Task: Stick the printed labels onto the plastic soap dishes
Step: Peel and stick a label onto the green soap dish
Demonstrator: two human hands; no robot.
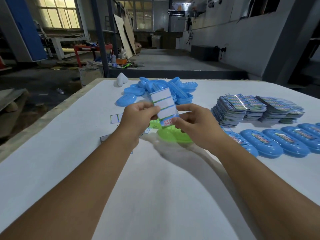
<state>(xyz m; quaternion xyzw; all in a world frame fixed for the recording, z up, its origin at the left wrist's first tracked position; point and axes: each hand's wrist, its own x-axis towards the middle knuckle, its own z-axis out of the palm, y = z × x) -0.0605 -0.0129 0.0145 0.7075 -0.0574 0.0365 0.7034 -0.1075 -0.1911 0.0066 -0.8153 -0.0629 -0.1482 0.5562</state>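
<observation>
While both hands pinched it at mid-frame, the label sheet (163, 105) stood upright, white-backed with green and blue bands. The left hand (138, 116) and right hand (192, 122) each kept a narrow grip on its edges, above a green soap dish (173, 135) on the counter (69, 153).
</observation>
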